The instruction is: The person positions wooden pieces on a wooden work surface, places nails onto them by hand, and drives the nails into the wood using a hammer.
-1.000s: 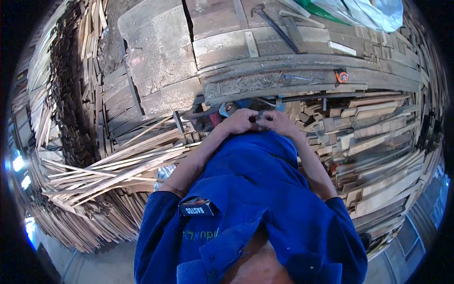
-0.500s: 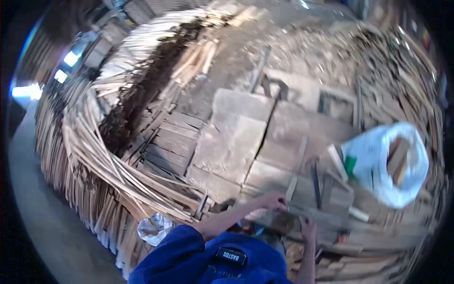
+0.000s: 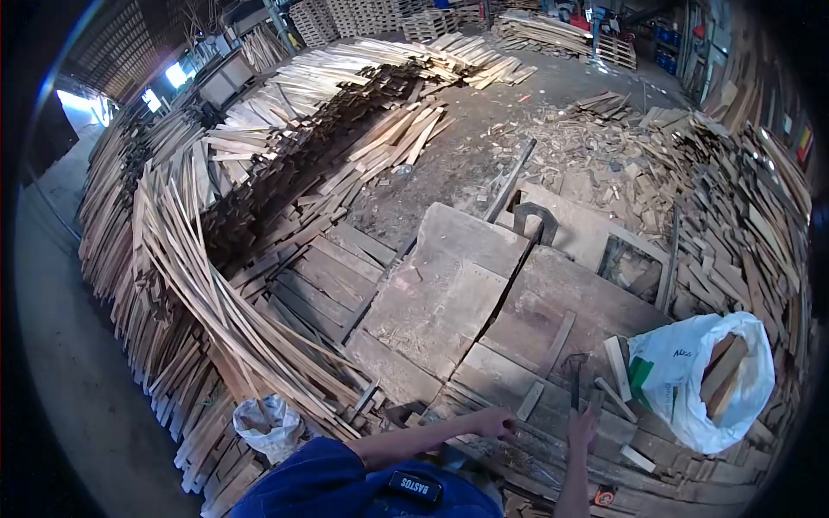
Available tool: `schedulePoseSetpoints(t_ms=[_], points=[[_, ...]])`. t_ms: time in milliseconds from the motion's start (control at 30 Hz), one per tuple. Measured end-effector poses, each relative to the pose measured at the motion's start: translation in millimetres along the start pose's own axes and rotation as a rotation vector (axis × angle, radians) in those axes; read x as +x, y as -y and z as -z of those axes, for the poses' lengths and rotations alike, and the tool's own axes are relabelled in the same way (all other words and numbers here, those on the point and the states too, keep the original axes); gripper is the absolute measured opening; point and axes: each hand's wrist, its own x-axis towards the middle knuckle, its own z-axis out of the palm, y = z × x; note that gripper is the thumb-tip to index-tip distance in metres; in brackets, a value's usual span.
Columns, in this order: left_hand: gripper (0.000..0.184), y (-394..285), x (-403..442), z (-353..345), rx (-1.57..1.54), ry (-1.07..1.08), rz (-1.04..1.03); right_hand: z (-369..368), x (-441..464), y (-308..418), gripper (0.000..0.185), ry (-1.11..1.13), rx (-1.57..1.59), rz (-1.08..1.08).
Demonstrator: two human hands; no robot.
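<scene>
My left hand (image 3: 496, 423) is over the bench boards with its fingers curled together; anything inside them is too small to make out. A wooden slat (image 3: 553, 358) lies just beyond it. My right hand (image 3: 583, 425) is closed at the near end of a dark hammer-like tool (image 3: 575, 386), whose head points away from me over the wooden bench (image 3: 496, 371). Beside this tool lie short wood offcuts (image 3: 616, 399). Near my right forearm sits a small orange and black object (image 3: 604, 496), perhaps a tape measure.
A white sack (image 3: 678, 388) holding wood pieces stands at the right. A smaller white bag (image 3: 268, 427) is at the lower left. Long stacks of wooden strips (image 3: 207, 285) curve along the left. Scrap wood (image 3: 622, 164) covers the floor beyond the bench, and pallets (image 3: 363, 17) stand far back.
The view has tilted up and steadied, showing more of the hall. My right hand has come to the dark tool's handle end. My left hand stays curled over the bench.
</scene>
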Motion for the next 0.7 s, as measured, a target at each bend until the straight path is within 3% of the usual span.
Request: schedulePoseSetpoints(t_ms=[100, 233, 300, 333, 367, 400, 433, 467, 500, 567, 700], points=[[0.021, 10, -9, 7, -0.027, -0.003, 0.013, -5, 5, 1, 0.051, 0.158, -0.101, -0.03], [0.022, 11, -13, 22, 0.034, -0.036, 0.014, 9, 8, 10, 0.044, 0.273, -0.143, -0.045], [0.022, -4, -15, 36, 0.068, -0.077, -0.038, -18, 15, 0, 0.046, 0.449, -0.194, -0.098], [0.026, 53, 13, 15, 0.192, -0.186, 0.009, -28, 18, -9, 0.049, 0.573, -0.155, -0.087], [0.036, 34, 12, 46, 0.167, -0.009, 0.02, -4, 17, 13, 0.054, 0.535, -0.02, -0.119], [0.026, -2, 2, 54, 0.24, -0.121, 0.111, 9, 12, 27, 0.059, 0.509, 0.009, -0.096], [0.018, -25, 4, 64, 0.327, -0.225, 0.201, 4, 13, 32, 0.067, 0.679, -0.029, -0.236], [0.027, 8, 27, 70, 0.155, -0.227, 0.13, -5, 6, 31, 0.072, 0.603, -0.087, -0.21], [0.019, 40, 47, 74, -0.084, -0.273, 0.121, -7, -5, 28, 0.076, 0.421, 0.045, -0.119], [0.012, 53, 74, 87, -0.269, -0.409, 0.084, -15, -8, 35, 0.069, 0.381, 0.013, -0.208], [0.017, 62, 144, 115, -0.359, -0.419, 0.019, -8, -7, 44, 0.054, 0.226, 0.014, -0.192]])
